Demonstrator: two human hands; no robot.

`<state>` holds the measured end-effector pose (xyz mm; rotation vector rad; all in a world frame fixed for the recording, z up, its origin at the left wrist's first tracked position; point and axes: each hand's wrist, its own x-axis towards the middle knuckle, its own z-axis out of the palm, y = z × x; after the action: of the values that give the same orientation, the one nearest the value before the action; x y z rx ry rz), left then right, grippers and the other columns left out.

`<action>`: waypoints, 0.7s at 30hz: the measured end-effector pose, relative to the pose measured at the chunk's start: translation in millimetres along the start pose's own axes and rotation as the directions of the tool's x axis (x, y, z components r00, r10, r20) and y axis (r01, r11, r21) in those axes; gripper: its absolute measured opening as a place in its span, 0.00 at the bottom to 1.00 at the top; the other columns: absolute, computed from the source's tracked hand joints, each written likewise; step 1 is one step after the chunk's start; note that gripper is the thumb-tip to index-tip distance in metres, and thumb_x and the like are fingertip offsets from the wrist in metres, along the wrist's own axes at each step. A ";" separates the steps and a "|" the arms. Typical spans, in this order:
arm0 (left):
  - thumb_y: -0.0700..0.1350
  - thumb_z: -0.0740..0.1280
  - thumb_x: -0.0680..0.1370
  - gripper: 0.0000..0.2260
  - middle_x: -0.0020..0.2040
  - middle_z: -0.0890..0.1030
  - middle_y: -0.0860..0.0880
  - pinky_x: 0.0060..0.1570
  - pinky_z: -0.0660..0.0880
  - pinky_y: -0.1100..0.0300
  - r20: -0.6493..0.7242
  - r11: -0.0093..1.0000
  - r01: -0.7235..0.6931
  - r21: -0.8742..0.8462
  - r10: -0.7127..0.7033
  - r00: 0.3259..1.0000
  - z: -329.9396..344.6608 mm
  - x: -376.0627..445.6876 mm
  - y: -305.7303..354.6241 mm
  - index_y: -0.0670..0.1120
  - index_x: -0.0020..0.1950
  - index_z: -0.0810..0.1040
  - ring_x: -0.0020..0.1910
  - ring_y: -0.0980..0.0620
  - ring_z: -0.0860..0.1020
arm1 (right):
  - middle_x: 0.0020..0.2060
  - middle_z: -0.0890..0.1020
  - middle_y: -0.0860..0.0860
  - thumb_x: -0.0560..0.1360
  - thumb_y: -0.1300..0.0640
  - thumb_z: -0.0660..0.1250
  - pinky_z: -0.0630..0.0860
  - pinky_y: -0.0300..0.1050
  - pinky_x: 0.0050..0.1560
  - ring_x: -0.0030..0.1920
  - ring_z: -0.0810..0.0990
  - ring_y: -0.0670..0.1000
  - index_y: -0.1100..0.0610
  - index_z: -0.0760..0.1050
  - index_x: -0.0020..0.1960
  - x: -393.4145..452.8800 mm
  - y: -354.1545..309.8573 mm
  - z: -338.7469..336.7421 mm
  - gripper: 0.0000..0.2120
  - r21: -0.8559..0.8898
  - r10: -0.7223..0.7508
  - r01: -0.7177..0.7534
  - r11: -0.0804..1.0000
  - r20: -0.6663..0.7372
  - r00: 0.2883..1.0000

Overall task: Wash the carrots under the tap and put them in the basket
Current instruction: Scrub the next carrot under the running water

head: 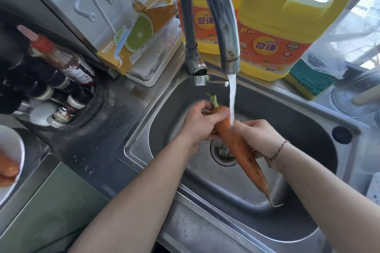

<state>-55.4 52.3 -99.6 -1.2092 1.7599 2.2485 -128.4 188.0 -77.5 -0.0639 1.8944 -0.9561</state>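
A long orange carrot with a short green stem slants over the steel sink, thick end up, thin tip near the front rim. My left hand grips its thick upper end, thumb near the stem. My right hand wraps the carrot's middle from the right. Water streams from the chrome tap onto the carrot between my hands. At the far left edge, a white container holds more orange carrots, partly cut off.
Two yellow detergent jugs stand behind the tap, a green-and-yellow sponge to their right. A torn lime-print box and a white tray sit left of the tap. Sauce bottles crowd a round recess at left. The drain lies under the carrot.
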 end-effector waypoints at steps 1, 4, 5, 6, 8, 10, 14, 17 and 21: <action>0.45 0.74 0.76 0.10 0.51 0.82 0.39 0.36 0.82 0.52 0.001 1.000 0.002 0.001 -0.002 1.000 -0.3 0.1 0.1 0.43 0.51 0.75 0.43 0.45 0.84 | 0.37 0.87 0.55 0.73 0.47 0.68 0.83 0.58 0.48 0.40 0.87 0.57 0.56 0.83 0.46 -0.2 0.5 -0.1 0.13 -0.005 0.000 0.000 1.000 0.002 1.000; 0.45 0.74 0.76 0.10 0.52 0.82 0.39 0.37 0.82 0.51 0.010 1.000 0.005 0.004 -0.005 1.000 -0.8 -0.2 -0.7 0.44 0.50 0.74 0.44 0.45 0.85 | 0.38 0.86 0.57 0.73 0.54 0.66 0.83 0.60 0.49 0.41 0.87 0.59 0.57 0.83 0.48 -1.4 2.4 -1.9 0.10 -0.011 0.011 -0.011 1.000 0.009 1.000; 0.45 0.74 0.76 0.10 0.52 0.82 0.39 0.37 0.82 0.51 0.009 1.000 0.003 0.004 -0.003 1.000 -1.0 -0.4 -1.2 0.45 0.50 0.74 0.44 0.45 0.85 | 0.38 0.86 0.58 0.72 0.57 0.66 0.82 0.61 0.49 0.42 0.87 0.60 0.57 0.83 0.50 -1.6 3.0 -2.3 0.10 -0.010 0.017 -0.017 1.000 0.010 1.000; 0.45 0.74 0.76 0.10 0.52 0.83 0.40 0.38 0.83 0.51 0.005 1.000 0.000 0.005 0.000 1.000 -1.0 -0.9 -1.6 0.45 0.50 0.74 0.44 0.44 0.85 | 0.39 0.86 0.59 0.70 0.59 0.65 0.82 0.63 0.50 0.42 0.86 0.60 0.57 0.83 0.51 -1.9 3.0 -2.1 0.12 -0.007 0.021 -0.021 1.000 0.012 1.000; 0.45 0.73 0.76 0.10 0.51 0.82 0.41 0.38 0.83 0.50 0.000 1.000 -0.002 0.006 0.002 1.000 -0.4 -2.1 -2.6 0.43 0.52 0.75 0.43 0.45 0.84 | 0.39 0.86 0.58 0.71 0.56 0.67 0.82 0.63 0.50 0.42 0.86 0.60 0.56 0.83 0.49 -3.1 3.2 -1.2 0.10 -0.008 0.017 -0.017 1.000 0.008 1.000; 0.45 0.73 0.76 0.12 0.51 0.82 0.42 0.38 0.83 0.50 -0.003 1.000 -0.005 0.006 0.005 1.000 -0.1 -3.0 -3.1 0.41 0.54 0.75 0.43 0.45 0.84 | 0.38 0.87 0.56 0.72 0.49 0.68 0.83 0.61 0.50 0.41 0.87 0.59 0.55 0.83 0.46 -2.9 2.8 0.3 0.11 -0.013 0.013 -0.013 1.000 -0.007 1.000; 0.44 0.73 0.76 0.09 0.50 0.83 0.41 0.38 0.83 0.50 0.004 1.000 -0.019 0.001 0.019 1.000 -1.1 -3.7 -2.2 0.44 0.51 0.75 0.43 0.45 0.84 | 0.37 0.86 0.56 0.73 0.53 0.67 0.83 0.59 0.47 0.40 0.87 0.57 0.54 0.84 0.46 -3.4 2.6 1.2 0.08 -0.019 0.003 -0.004 1.000 -0.022 1.000; 0.44 0.73 0.77 0.09 0.49 0.82 0.43 0.39 0.83 0.50 0.005 1.000 -0.025 -0.014 0.025 1.000 -0.5 -4.2 -2.7 0.44 0.51 0.74 0.43 0.45 0.84 | 0.37 0.86 0.56 0.74 0.57 0.67 0.84 0.57 0.47 0.40 0.87 0.58 0.54 0.83 0.48 -5.0 1.9 0.2 0.07 -0.005 -0.008 0.008 1.000 -0.012 1.000; 0.45 0.73 0.77 0.10 0.51 0.82 0.42 0.38 0.83 0.51 -0.014 0.999 -0.020 -0.034 0.020 1.000 -0.6 -3.4 -1.5 0.44 0.51 0.74 0.47 0.43 0.84 | 0.34 0.86 0.55 0.75 0.52 0.67 0.83 0.47 0.40 0.37 0.87 0.55 0.56 0.83 0.45 -5.4 -0.5 1.2 0.10 0.013 -0.026 0.026 1.000 -0.034 0.999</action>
<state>-52.0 53.8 -98.8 -1.2211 1.7530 2.2958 -124.8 189.3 -73.5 -0.0654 1.9220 -0.9925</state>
